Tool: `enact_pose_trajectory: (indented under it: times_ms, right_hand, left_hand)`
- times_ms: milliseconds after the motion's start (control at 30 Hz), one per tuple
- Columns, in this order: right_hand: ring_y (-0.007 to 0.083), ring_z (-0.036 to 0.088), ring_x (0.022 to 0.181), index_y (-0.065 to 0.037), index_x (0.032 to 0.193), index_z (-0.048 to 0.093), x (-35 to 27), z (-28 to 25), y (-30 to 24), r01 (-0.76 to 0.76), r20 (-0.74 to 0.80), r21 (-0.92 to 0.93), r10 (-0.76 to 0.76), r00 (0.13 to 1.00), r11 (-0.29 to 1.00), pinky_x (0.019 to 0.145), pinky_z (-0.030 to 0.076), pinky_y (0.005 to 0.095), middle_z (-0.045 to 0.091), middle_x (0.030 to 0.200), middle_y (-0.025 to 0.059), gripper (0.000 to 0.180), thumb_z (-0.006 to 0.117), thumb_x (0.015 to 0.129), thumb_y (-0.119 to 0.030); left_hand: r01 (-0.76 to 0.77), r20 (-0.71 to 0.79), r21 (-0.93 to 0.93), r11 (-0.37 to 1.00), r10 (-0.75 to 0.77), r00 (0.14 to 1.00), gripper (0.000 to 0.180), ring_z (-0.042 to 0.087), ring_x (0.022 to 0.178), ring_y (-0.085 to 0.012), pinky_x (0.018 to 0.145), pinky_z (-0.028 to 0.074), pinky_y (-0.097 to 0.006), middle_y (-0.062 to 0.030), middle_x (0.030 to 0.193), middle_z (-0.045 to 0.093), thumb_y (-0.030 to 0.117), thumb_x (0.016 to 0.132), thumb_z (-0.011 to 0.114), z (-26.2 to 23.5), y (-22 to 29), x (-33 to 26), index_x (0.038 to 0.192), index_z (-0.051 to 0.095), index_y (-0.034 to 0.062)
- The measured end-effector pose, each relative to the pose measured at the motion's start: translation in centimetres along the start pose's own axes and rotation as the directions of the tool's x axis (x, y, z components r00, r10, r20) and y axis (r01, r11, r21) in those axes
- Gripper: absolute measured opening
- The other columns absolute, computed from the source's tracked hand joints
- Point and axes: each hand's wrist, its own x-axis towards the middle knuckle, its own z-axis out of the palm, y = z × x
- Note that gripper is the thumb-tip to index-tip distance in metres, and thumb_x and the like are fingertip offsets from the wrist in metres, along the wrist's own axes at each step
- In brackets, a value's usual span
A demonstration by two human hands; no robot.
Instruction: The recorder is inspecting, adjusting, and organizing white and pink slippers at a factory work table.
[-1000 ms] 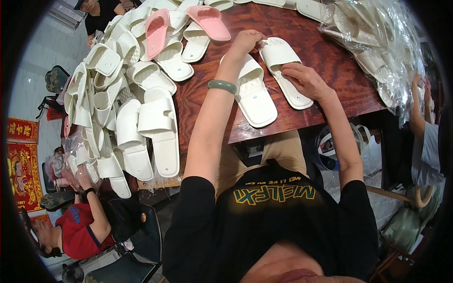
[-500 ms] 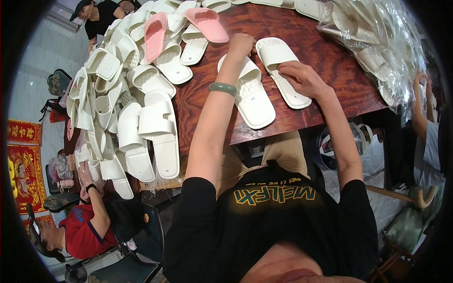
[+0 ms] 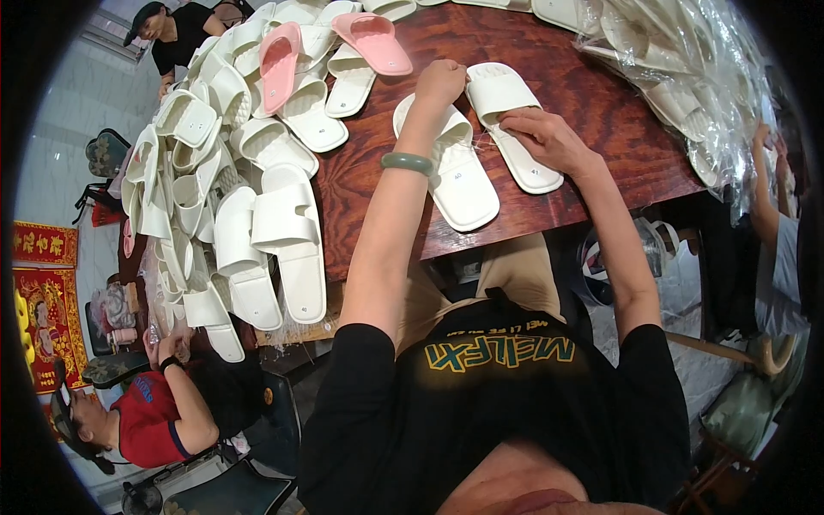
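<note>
I am sitting at the dark wooden counter (image 3: 592, 112) and working on a pair of white slippers. My left hand (image 3: 439, 83) is clenched and is resting at the strap of the left slipper (image 3: 451, 167), which is lying flat at about 12 o'clock from my body, with its heel pointing toward me. I cannot tell if this hand is really pinching the strap or only pressing on it. My right hand (image 3: 547, 137) is lying on the right slipper (image 3: 515, 120), just beside the first one at about 1 o'clock, and its fingers are curling over the inner edge of the sole, so I judge it is grasping that slipper lightly.

I think the step in hand is bringing the two slippers together as one pair. To do this well, I should be keeping both soles flat, lining up the heels and straps, and holding the edges, not the soft strap only.

At 10 o'clock a big heap of white slippers (image 3: 223, 189) is lying, with two pink slippers (image 3: 283, 51) on top. At 2 o'clock, bagged slippers (image 3: 687, 60) are piling up.
</note>
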Motion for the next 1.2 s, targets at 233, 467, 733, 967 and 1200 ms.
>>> enact_pose_trajectory:
  times_ms: [233,467,733,967,1200]
  right_hand:
    - [0.0301,0.062,0.089,0.000,0.097,0.063,0.2,-0.4,-0.3,0.051,-0.016,-0.061,-0.052,0.999,0.997,0.073,0.050,0.0347,0.063,0.099,0.0150,0.020,0.062,0.078,-0.003]
    - [0.0301,0.063,0.084,-0.002,0.094,0.062,0.9,-1.0,-1.4,0.089,-0.259,-0.204,-0.142,0.956,0.975,0.069,0.051,0.0342,0.064,0.092,0.0130,0.020,0.067,0.075,-0.008]
    - [0.0205,0.065,0.082,0.001,0.099,0.063,9.4,3.4,-1.9,-0.107,-0.213,0.171,0.143,0.967,0.979,0.072,0.049,0.0280,0.067,0.090,0.0134,0.018,0.061,0.084,-0.008]
    - [0.0146,0.064,0.071,-0.001,0.102,0.064,9.6,7.5,-2.5,-0.143,-0.210,0.568,0.310,0.927,0.810,0.064,0.049,0.0259,0.067,0.081,0.0119,0.019,0.061,0.084,-0.007]
    - [0.0129,0.055,0.064,-0.002,0.117,0.055,9.9,6.5,-2.0,-0.230,-0.268,0.425,0.364,0.892,0.875,0.061,0.045,0.0255,0.058,0.070,0.0060,0.028,0.048,0.091,-0.011]
  left_hand:
    - [-0.102,-0.313,-0.043,0.994,0.084,0.946,0.031,0.059,0.076,-0.0330,0.071,0.044,-0.041,-0.0172,0.079,0.062,0.026,0.088,0.045,-0.2,-0.2,-0.2,0.080,0.060,0.0000]
    - [-0.246,-0.528,-0.305,0.920,0.051,0.847,0.027,0.055,0.068,-0.0252,0.066,0.043,-0.035,-0.0122,0.072,0.057,0.020,0.091,0.041,-2.6,1.0,-1.7,0.081,0.055,-0.0008]
    - [-0.297,-0.380,-0.490,0.819,0.105,0.919,0.023,0.052,0.065,-0.0127,0.061,0.042,-0.027,-0.0064,0.071,0.056,0.017,0.092,0.048,-4.5,3.5,-6.6,0.082,0.054,-0.0027]
    - [-0.080,-0.147,-0.748,0.659,-0.046,0.988,0.018,0.045,0.058,-0.0031,0.050,0.035,-0.017,0.0022,0.073,0.055,0.021,0.092,0.050,-6.3,0.2,-8.1,0.086,0.058,0.0056]
    - [-0.149,-0.129,-0.772,0.618,0.078,0.989,0.025,0.048,0.062,-0.0076,0.057,0.040,-0.020,-0.0011,0.070,0.054,0.019,0.095,0.044,-6.5,-0.9,-8.1,0.102,0.059,-0.0004]
